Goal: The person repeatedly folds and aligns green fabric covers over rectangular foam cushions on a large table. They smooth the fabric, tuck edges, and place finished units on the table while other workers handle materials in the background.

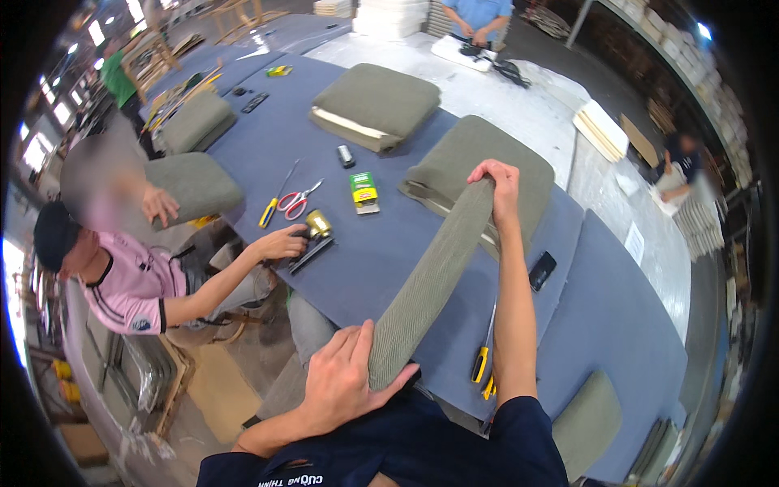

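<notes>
Held up before me on its narrow edge is a grey-green upholstered seat cushion (434, 284), slanting from near left to far right. My left hand (345, 377) grips its near end, thumb at the lower corner and fingers along the side. Around the far upper corner curl the fingers of my right hand (499, 188). The cushion's broad faces are mostly hidden from this angle. Behind it lies another green cushion (487, 162) on the blue-grey covered table (284, 122), and a further green cushion (377, 97) with a pale edge sits beyond.
A co-worker in pink reaches to a black-and-gold staple gun (318, 226). Nearby lie red-handled scissors (296, 203), a yellow screwdriver (269, 209) and a green-yellow box (364, 193). At right are a phone (542, 271) and another screwdriver (481, 361). More people work farther off.
</notes>
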### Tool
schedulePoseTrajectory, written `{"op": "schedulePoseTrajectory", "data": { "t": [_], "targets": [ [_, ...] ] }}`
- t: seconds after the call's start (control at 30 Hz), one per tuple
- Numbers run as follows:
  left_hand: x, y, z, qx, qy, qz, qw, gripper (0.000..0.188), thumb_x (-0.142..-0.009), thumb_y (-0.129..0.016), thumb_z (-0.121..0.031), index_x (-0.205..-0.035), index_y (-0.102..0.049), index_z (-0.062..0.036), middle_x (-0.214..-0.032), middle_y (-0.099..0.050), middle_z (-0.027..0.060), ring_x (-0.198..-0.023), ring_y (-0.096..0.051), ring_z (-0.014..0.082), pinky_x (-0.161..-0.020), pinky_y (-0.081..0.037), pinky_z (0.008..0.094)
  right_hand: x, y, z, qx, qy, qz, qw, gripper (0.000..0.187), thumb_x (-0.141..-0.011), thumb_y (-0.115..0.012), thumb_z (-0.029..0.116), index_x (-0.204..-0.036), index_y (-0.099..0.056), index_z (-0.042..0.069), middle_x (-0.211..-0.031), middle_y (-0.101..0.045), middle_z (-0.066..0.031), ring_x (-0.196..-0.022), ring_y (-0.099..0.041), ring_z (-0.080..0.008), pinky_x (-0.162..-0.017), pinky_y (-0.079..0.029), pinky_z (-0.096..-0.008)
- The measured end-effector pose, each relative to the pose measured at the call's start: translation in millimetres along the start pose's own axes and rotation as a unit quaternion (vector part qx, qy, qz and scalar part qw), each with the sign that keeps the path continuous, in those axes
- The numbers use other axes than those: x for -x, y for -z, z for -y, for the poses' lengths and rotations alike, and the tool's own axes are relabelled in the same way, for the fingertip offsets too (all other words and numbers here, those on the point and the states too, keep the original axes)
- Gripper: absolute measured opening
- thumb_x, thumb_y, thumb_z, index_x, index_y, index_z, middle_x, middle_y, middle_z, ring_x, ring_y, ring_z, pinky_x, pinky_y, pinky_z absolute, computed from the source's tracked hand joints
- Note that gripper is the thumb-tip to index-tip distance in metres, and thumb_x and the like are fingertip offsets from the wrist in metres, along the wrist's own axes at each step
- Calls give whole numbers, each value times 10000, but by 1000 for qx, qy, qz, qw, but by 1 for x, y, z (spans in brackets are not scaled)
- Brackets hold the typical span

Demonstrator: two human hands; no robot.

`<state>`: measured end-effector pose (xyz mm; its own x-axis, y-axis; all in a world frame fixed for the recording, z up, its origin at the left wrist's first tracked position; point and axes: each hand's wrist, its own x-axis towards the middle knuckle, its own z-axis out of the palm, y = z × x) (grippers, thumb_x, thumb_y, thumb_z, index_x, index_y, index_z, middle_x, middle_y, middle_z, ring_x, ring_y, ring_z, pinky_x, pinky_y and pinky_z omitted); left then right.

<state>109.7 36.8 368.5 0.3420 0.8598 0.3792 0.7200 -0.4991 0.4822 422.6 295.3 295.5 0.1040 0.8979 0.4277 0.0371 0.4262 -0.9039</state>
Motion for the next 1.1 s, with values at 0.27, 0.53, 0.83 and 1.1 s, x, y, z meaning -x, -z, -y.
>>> {"op": "schedulePoseTrajectory", "data": {
  "t": [0.27,0.53,0.83,1.1],
  "targets": [
    [-50,11,-21,0,-152,190,970,907,-707,-835,-689,-983,-650,154,-886,-711,222,-857,-731,344,-721,-605,388,-2,43,-6,-38,-60,-18,997,436,-968,-455,259,-638,-586,6,-651,-666,-164,-627,-652,-234,-657,-497,-323],
    [-56,-28,-61,143,-243,294,913,646,-846,-792,-546,-1014,-675,66,-930,-713,184,-948,-713,358,-859,-588,404,-9,34,-21,-166,-34,40,985,477,-994,-454,261,-620,-584,-5,-618,-661,-184,-568,-668,-259,-610,-522,-352],
    [-133,-124,-34,321,-5,111,940,956,-845,-797,-365,-1545,-294,49,-1561,-394,211,-1447,-407,297,-1183,-328,393,10,12,-8,-208,-22,31,977,502,-1027,-484,242,-603,-601,-1,-572,-636,-150,-524,-673,-262,-553,-530,-349],
    [-200,-132,-29,383,-27,251,889,1031,-775,-773,-312,-1600,-282,63,-1641,-338,217,-1524,-319,299,-1241,-241,389,-41,35,-93,-119,146,-197,962,451,-1009,-521,243,-620,-606,30,-617,-639,-131,-569,-666,-254,-542,-542,-402]
  ]
}}
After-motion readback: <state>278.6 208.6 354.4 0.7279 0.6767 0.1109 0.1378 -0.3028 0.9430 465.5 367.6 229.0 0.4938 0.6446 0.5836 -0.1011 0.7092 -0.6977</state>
